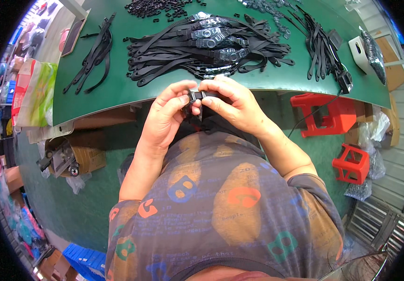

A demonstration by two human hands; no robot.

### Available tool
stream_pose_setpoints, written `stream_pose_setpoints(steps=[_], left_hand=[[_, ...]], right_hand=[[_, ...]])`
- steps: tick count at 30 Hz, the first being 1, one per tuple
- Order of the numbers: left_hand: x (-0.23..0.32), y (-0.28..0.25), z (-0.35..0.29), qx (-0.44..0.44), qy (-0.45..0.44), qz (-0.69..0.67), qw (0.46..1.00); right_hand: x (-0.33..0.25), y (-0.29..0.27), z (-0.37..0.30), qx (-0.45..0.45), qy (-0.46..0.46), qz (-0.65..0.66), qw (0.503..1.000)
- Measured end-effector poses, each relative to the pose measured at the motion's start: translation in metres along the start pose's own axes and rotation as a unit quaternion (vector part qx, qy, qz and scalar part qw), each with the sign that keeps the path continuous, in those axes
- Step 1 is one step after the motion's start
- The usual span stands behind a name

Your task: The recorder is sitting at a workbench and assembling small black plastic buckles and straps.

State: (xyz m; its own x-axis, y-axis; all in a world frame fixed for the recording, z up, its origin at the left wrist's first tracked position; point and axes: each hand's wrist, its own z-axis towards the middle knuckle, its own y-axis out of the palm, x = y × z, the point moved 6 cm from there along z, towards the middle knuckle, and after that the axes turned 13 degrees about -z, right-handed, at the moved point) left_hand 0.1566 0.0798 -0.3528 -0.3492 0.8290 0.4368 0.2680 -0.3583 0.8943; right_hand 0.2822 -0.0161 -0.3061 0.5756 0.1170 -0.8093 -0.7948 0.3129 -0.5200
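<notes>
Close to my body, at the front edge of the green table, my left hand pinches a small dark buckle. Fingers of my right hand are closed on a black strap that meets the buckle. A loose dark end hangs below the fingers. Just beyond my hands lies a wide pile of black straps, with clear plastic buckles along its middle.
More black straps lie at the table's left and right. Small black parts and clear parts are heaped at the back. A white container stands at the right edge; red stools are below.
</notes>
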Motion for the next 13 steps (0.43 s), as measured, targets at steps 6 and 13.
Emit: stream_pose_setpoints(steps=[6, 13], left_hand=[[0.000, -0.016, 0.003, 0.021, 0.061, 0.115, 0.991], [0.002, -0.017, 0.006, -0.033, 0.041, 0.104, 0.993]], right_hand=[[0.000, 0.004, -0.003, 0.039, -0.051, -0.053, 0.997], [0.005, 0.012, -0.002, 0.028, -0.041, -0.020, 0.999]])
